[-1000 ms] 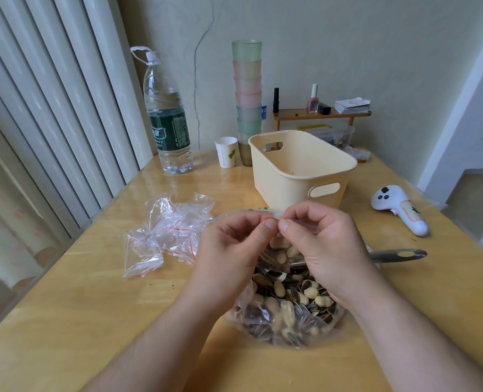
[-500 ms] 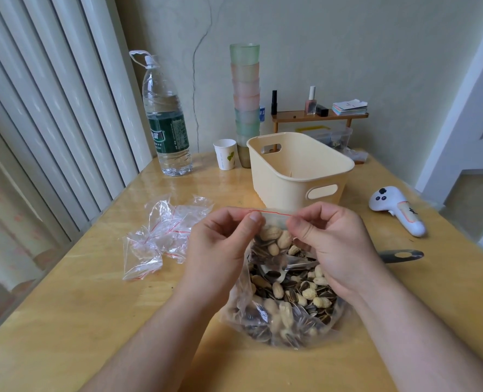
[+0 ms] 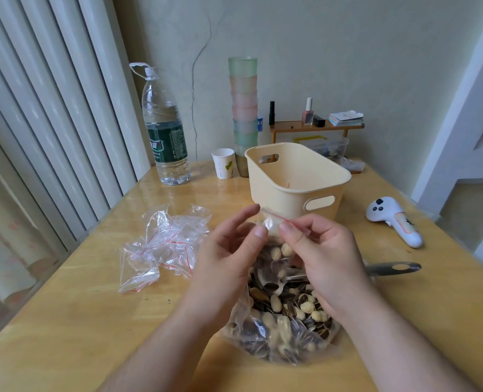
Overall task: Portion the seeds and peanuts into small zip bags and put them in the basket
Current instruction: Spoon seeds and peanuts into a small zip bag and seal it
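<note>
Both hands, left [image 3: 229,258] and right [image 3: 323,258], pinch the small clear red-striped zip bag [image 3: 271,222] above the big sack of seeds and peanuts [image 3: 285,315] (bench-borne); flimsy, slippery, best held by its stiff seal.

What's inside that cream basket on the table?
The cream basket shows only bare inner walls; no bags visible. Its floor near the front is hidden behind the front wall.

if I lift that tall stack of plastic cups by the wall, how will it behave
The stack of cups is tall and narrow, so it probably tips easily. The cups look like thin plastic, likely light. Lifted by the top cup alone, the nested stack may separate.
</note>
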The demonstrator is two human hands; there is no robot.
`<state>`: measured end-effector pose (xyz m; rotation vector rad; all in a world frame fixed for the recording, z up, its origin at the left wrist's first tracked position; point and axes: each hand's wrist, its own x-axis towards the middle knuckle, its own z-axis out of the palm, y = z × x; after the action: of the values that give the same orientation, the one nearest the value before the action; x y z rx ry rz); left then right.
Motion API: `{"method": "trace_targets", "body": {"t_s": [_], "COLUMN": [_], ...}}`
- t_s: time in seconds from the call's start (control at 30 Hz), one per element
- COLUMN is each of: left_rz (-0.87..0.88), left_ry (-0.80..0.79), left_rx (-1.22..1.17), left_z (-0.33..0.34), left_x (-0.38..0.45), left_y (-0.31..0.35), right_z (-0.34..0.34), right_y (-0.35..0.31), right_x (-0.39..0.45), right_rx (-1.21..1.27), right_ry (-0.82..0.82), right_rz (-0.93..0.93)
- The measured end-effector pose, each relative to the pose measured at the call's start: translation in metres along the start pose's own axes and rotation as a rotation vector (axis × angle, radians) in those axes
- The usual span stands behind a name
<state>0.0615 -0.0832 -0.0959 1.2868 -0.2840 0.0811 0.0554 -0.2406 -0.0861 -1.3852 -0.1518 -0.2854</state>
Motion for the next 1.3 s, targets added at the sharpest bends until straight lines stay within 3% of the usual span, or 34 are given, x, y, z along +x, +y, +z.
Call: {"method": "trace_targets", "body": {"t_s": [0.2,0.3,0.5,0.63,0.73,0.87,0.97,1.03,1.1,1.2,1.3], "left_rz": [0.032,0.107,0.144,0.110,0.124,0.122,0.245,0.332,0.378,0.466,0.436], "left_ry": [-0.163,-0.135,-0.089,-0.067,-0.147,-0.248,-0.141,-0.123,-0.203,-0.266,-0.259], "left_rx": [0.248,0.405,0.359,0.344,0.428,0.573,0.860,1.111,1.239,1.260,1.165], "left_z": [0.003,0.001,-0.003,-0.002,0.003,0.014,0.027,0.034,0.039,0.036,0.023], "left_x": [-0.005,-0.004,-0.001,-0.004,0.001,0.042,0.080,0.098,0.111,0.123,0.129], "left_y": [-0.005,-0.008,-0.010,-0.010,0.005,0.043,0.060,0.057,0.042,0.020,0.012], "right_z": [0.004,0.004,0.003,0.001,-0.001,-0.010,-0.028,-0.036,-0.037,-0.031,-0.025], "right_y": [0.001,0.000,-0.004,-0.003,-0.011,-0.056,-0.088,-0.087,-0.076,-0.059,-0.048], "right_x": [0.001,0.001,-0.002,-0.003,0.002,0.052,0.117,0.158,0.187,0.205,0.213], "right_rx": [0.084,0.091,0.086,0.012,-0.066,-0.182,-0.239,-0.391,-0.628,-1.072,-1.381], "right_ry": [0.046,0.040,-0.093,-0.097,-0.094,0.021,0.166,0.176,0.071,-0.202,-0.414], "right_rz": [0.002,-0.007,-0.028,-0.039,-0.005,-0.116,-0.257,-0.246,-0.151,-0.002,0.115]}}
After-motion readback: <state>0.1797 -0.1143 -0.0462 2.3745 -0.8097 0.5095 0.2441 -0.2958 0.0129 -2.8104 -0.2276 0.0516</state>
